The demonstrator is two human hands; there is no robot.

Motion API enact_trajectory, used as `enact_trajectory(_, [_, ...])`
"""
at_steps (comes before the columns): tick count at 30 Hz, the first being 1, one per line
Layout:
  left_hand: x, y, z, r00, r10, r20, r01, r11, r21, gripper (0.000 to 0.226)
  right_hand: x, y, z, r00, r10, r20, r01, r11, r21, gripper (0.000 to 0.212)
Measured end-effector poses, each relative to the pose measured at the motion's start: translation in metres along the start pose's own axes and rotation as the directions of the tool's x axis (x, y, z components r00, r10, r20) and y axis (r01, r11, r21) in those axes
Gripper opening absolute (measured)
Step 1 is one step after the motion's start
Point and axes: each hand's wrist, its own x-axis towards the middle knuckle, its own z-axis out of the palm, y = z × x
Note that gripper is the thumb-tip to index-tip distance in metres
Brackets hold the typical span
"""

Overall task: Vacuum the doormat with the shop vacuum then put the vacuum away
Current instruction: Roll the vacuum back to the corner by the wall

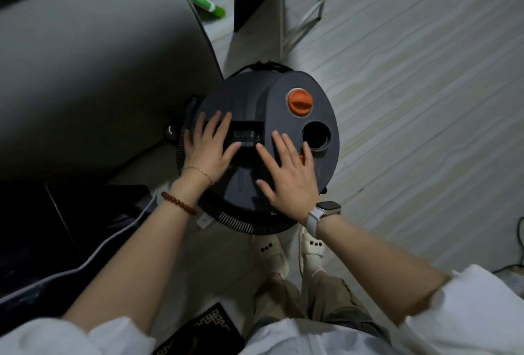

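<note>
The shop vacuum is a round dark grey drum seen from above, standing on the floor in front of my feet. Its lid carries an orange knob, a round hose port and a recessed handle. A ribbed black hose is coiled round the drum's near side. My left hand lies flat on the lid left of the handle, fingers straight. My right hand lies flat on the lid right of the handle, fingers spread. A dark patterned mat peeks out at the bottom edge.
A large grey curved surface rises close on the left of the vacuum. A dark box with a white cable sits at lower left. A white metal frame and a green-handled brush lie beyond. Pale wood-look floor stretches right.
</note>
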Motion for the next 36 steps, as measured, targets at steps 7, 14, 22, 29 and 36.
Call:
enact_trajectory(7, [0.014, -0.005, 0.003, 0.984, 0.179, -0.011, -0.178, 0.982, 0.059, 0.061, -0.004, 0.011, 0.006, 0.996, 0.017, -0.092, -0.016, 1.000, 0.015, 0.058])
enact_trajectory(14, [0.013, 0.060, 0.020, 0.969, 0.242, 0.044, -0.245, 0.967, 0.076, 0.065, -0.038, 0.072, 0.001, 0.991, 0.100, -0.094, -0.096, 0.994, 0.048, 0.055])
enact_trajectory(22, [0.033, 0.201, 0.063, 0.937, 0.342, 0.074, -0.348, 0.934, 0.083, 0.058, -0.094, 0.196, -0.012, 0.941, 0.330, -0.074, -0.330, 0.944, 0.010, 0.060])
enact_trajectory(29, [0.052, 0.349, 0.101, 0.893, 0.407, 0.192, -0.432, 0.895, 0.112, 0.052, -0.149, 0.333, -0.034, 0.929, 0.370, -0.021, -0.370, 0.929, -0.009, 0.060])
enact_trajectory(36, [0.070, 0.476, 0.137, 0.799, 0.529, 0.285, -0.593, 0.773, 0.227, 0.054, -0.197, 0.448, -0.056, 0.907, 0.412, 0.082, -0.404, 0.909, -0.101, 0.058])
